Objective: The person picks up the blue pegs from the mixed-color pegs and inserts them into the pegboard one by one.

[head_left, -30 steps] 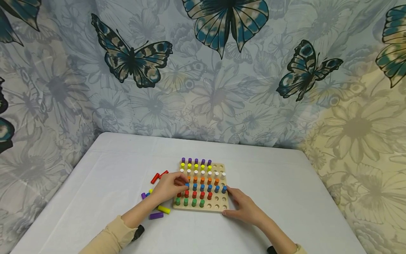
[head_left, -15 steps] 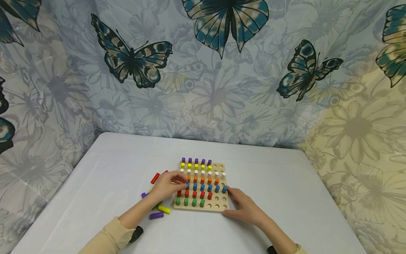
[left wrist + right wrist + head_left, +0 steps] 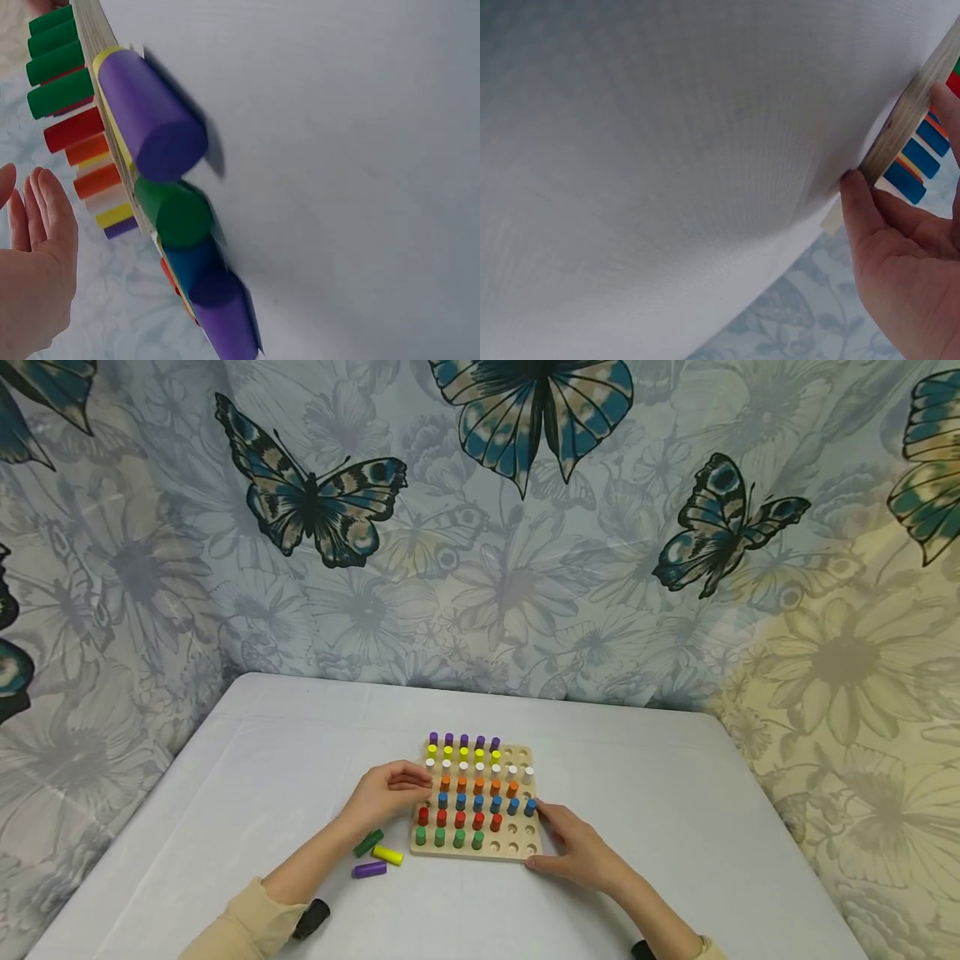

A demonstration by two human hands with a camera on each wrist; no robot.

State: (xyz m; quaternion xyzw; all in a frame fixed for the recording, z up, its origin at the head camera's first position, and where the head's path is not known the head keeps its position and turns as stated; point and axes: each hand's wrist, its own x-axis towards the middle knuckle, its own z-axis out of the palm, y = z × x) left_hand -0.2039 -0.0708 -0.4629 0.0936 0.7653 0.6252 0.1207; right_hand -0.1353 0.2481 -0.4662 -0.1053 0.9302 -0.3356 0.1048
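A wooden pegboard (image 3: 517, 853) stands on the table with rows of coloured pegs in its holes. My left hand (image 3: 388, 792) hovers at its left edge, fingertips beside the left ends of the orange and blue rows. In the left wrist view the left hand (image 3: 37, 255) has relaxed fingers, the thumb apart and nothing between them. The leftmost blue peg (image 3: 442, 801) stands upright. My right hand (image 3: 576, 847) touches the board's right edge, thumb near the front corner. In the right wrist view, fingertips (image 3: 853, 181) rest against the wooden edge (image 3: 904, 120).
Loose pegs lie left of the board: a green peg (image 3: 368, 842), a yellow peg (image 3: 387, 855) and a purple peg (image 3: 370, 869). Other loose pegs show only in the left wrist view, including a purple peg (image 3: 225, 319). A white cloth (image 3: 645, 760) covers the table.
My left hand has moved left, away from the leftmost blue peg, which stays upright. It now covers the loose red pegs and reveals the loose green one. The right hand has not moved.
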